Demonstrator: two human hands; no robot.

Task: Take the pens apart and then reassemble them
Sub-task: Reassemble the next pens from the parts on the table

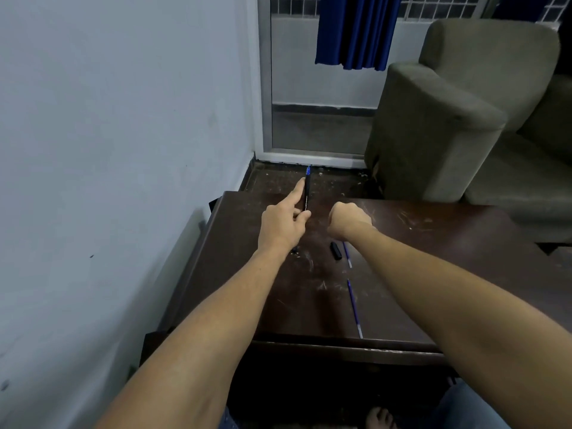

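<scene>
— What do we have in the left hand (283, 222)?

— We grip a black pen (306, 193) there, held upright with its blue end on top; the thumb and fingers pinch its lower part and the index finger lies straight along the barrel.

— And the right hand (348, 218)?

— We see it curled into a fist above the dark wooden table (464, 243), just to the right of the pen. Whether anything sits inside the fist, we cannot tell — the fingers face away from us.

— Where are the other parts?

— On the table, below the right wrist, lies a short black cap (335, 250), and just beside it a blue refill (347, 254) that the forearm partly covers. Nearer to us a second blue refill (354, 308) lies alone, its pale tip close to the table's front edge. A small dark piece (294, 250) shows under the left wrist; we cannot make out what it is.

— Anything around us?

— A pale wall (123, 119) on the left, a grey-green armchair (464, 119) beyond the table on the right, and a blue curtain (356, 29) hanging at the window.
</scene>
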